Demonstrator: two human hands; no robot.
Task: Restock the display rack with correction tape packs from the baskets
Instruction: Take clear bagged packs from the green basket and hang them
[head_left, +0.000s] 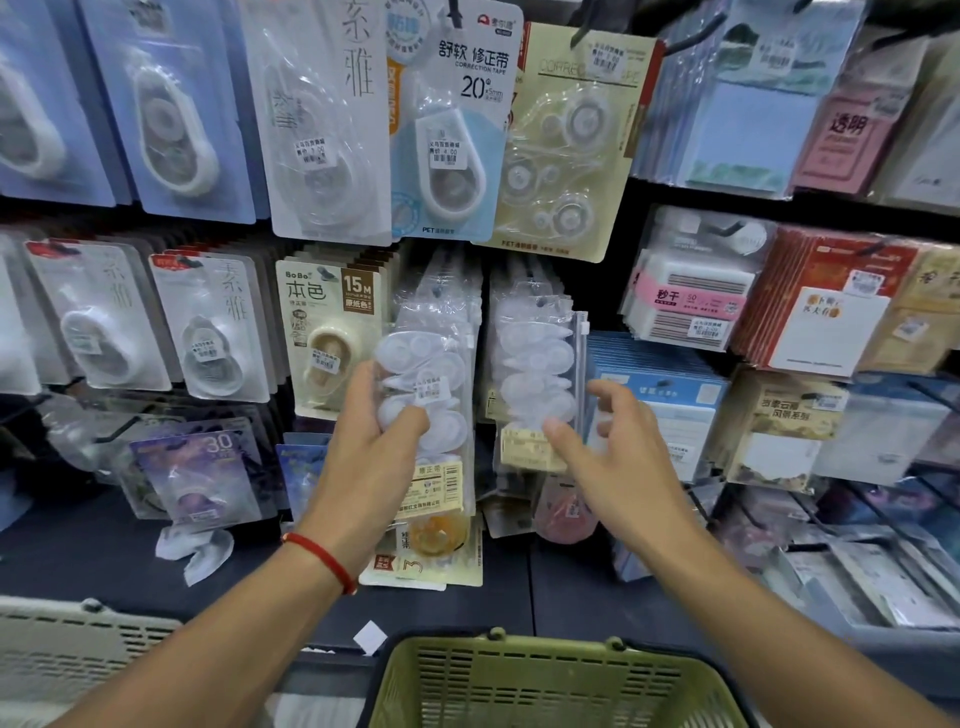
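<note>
Taking the clear multi-pack of correction tapes (431, 395) as the landmark and going left to right: far down to its left, the grey basket (67, 644) is sitting at the frame's bottom corner. Up and left of the pack, the BoBo card pack (330, 332) is hanging on its hook. The left hand (363, 457), wearing a red wrist cord (322, 558), is gripping the pack itself, thumb pressing across its front and the other fingers curling behind, holding it upright against the row of matching packs on the rack. Directly below, the green basket (550, 680) is waiting, its inside mostly out of view. Just right of the pack, a second row of clear packs (535, 364) is hanging, and the right hand (613, 447) is reaching toward it, fingers loosely spread and holding nothing, the fingertips near that row's lower edge.

The step in hand looks like hanging the held pack onto its hook. Next, the pack's top hole probably needs lining up with the hook tip, which is hidden behind the packaging, while the right hand is steadying or parting the neighbouring row.
</note>
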